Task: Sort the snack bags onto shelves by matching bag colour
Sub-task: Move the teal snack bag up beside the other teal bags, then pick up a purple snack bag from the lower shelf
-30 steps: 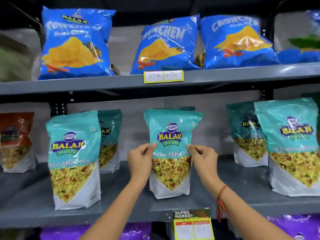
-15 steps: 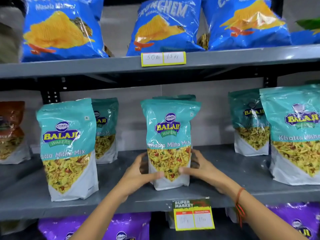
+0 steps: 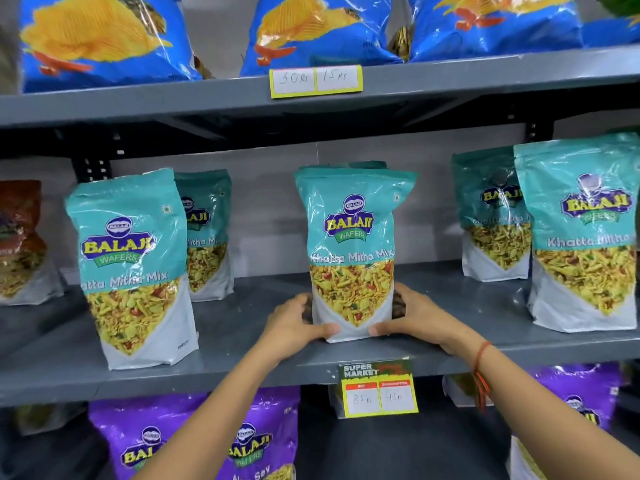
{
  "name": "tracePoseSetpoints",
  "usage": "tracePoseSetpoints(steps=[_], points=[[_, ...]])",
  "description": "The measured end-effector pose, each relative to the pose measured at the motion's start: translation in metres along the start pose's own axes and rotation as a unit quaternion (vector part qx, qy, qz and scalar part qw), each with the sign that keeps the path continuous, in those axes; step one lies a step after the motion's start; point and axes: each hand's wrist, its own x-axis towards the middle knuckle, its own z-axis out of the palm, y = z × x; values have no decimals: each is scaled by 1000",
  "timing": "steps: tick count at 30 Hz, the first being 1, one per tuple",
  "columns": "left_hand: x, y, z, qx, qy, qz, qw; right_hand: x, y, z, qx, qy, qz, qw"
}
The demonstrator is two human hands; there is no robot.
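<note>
Your left hand (image 3: 294,327) and right hand (image 3: 412,315) clamp the base of the teal bag (image 3: 351,251), fingers wrapped round its sides, upright near the front edge of the middle shelf (image 3: 242,327). Let go unevenly and it likely tips forward off that edge. Teal bags (image 3: 133,268) stand well apart to the left, more teal bags (image 3: 581,233) to the right; nothing blocks you.
</note>
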Motion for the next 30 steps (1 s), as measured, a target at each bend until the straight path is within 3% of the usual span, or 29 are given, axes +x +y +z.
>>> tracePoseSetpoints(steps=[10, 14, 18, 23, 26, 30], points=[[-6, 9, 11, -13, -14, -7, 1000, -1, 8, -7, 8, -3, 18, 1000], [-23, 13, 8, -21, 13, 8, 1000, -11, -3, 0, 61, 67, 7, 996], [-52, 19, -3, -67, 159, 49, 984, -36, -30, 16, 95, 231, -45, 967], [-103, -2, -13, -160, 356, 91, 916, -87, -67, 60, 86, 346, -196, 914], [-134, -47, -6, -184, 401, 56, 896, -117, -66, 111, 51, 322, -260, 909], [-175, -141, 18, -183, 380, -62, 905, -142, -18, 195, 36, 165, -252, 953]])
